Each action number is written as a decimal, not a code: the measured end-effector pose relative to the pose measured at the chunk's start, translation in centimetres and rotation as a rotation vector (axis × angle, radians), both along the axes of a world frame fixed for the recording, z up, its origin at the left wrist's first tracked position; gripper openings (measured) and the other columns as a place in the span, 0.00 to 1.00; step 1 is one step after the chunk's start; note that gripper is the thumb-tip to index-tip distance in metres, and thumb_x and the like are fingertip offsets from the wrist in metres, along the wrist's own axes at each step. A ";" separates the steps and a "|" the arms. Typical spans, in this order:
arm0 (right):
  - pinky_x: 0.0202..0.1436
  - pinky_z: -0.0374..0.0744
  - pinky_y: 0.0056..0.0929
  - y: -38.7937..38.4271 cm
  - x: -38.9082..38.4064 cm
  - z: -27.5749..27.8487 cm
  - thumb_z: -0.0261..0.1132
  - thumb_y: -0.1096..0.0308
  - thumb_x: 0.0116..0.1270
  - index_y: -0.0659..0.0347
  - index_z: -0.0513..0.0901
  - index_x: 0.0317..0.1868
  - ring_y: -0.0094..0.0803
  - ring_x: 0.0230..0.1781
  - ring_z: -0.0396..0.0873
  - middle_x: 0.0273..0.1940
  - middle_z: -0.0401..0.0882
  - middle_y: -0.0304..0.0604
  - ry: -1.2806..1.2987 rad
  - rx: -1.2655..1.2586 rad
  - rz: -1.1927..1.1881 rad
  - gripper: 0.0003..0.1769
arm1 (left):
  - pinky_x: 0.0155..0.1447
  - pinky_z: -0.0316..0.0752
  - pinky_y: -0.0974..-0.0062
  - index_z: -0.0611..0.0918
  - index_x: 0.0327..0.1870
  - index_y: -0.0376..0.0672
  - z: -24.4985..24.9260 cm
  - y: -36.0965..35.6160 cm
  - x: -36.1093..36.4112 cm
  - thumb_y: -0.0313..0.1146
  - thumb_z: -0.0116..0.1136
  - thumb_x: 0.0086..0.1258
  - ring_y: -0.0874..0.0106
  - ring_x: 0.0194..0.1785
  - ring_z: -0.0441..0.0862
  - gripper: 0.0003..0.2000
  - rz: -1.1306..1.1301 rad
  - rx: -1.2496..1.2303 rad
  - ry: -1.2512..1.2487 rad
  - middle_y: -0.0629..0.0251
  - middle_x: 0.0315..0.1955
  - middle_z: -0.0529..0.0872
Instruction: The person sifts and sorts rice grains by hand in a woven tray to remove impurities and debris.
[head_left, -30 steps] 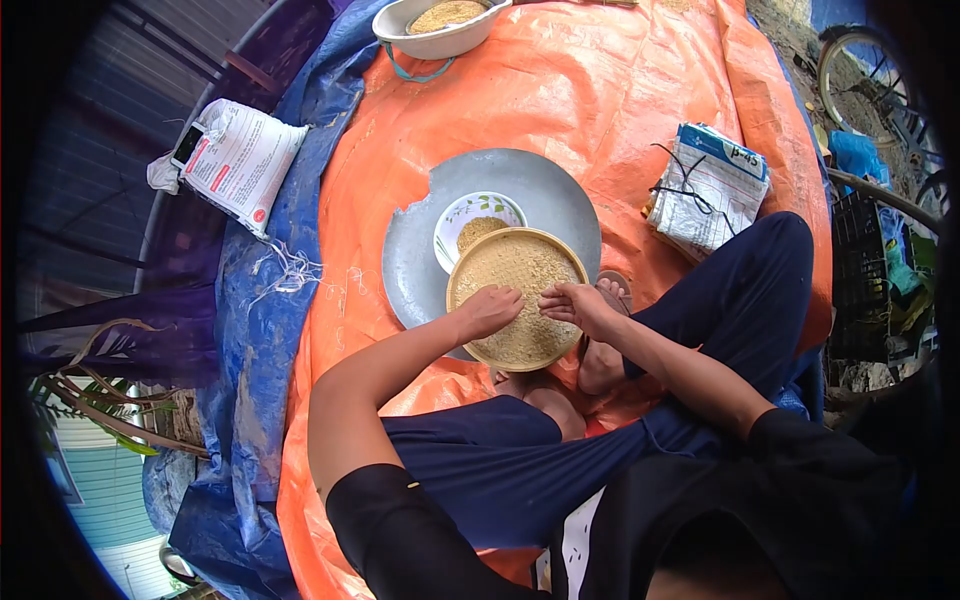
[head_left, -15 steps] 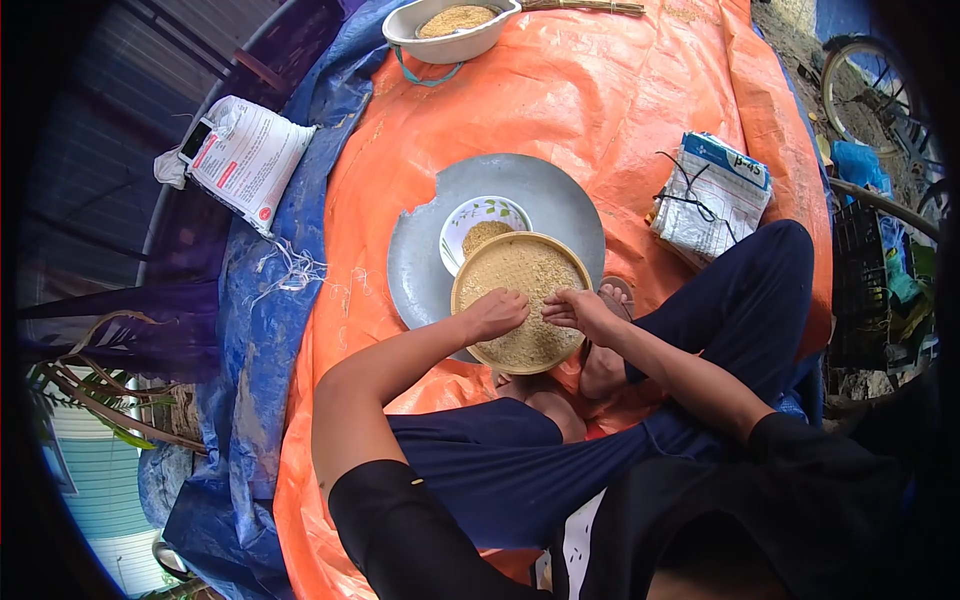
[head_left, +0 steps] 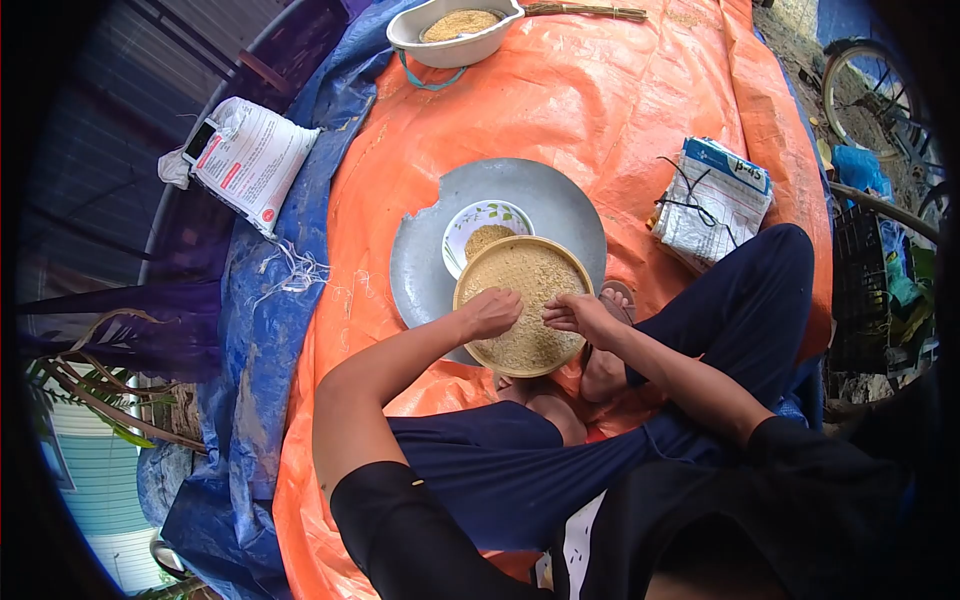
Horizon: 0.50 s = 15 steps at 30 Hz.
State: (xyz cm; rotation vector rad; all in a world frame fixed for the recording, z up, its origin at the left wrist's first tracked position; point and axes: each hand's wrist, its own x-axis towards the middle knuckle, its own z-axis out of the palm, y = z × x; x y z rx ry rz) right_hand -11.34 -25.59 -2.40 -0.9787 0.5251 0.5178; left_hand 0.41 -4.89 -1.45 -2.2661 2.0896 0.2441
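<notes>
From the head view, I have the left hand (head_left: 492,312) and right hand (head_left: 582,318) above pale grain (head_left: 535,345) in a round tan woven basket (head_left: 570,258), over the round grey metal tray's (head_left: 550,190) near-right edge. Whether fingertips pinch, I can't tell. I'd work lightly; room lies toward the tray's far-right edge.

Left fingers (head_left: 508,304) curled, right fingers (head_left: 562,313) curled, just apart

Item: my left hand (head_left: 490,313), fingertips slightly farther from my right hand (head_left: 582,318) than half a second ago. Item: bundle of sticks (head_left: 590,11) and pale basin (head_left: 460,50), top of view, both showing more fully than a second ago.
</notes>
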 end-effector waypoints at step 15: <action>0.52 0.83 0.28 0.2 0.0 -0.4 0.51 0.61 0.73 0.75 0.77 0.52 0.38 0.44 0.84 0.45 0.83 0.54 -0.006 0.016 -0.035 0.22 | 0.38 0.76 0.65 0.75 0.31 0.36 0.5 -0.1 0.4 0.33 0.56 0.57 0.59 0.34 0.80 0.09 0.073 -0.011 0.040 0.54 0.29 0.77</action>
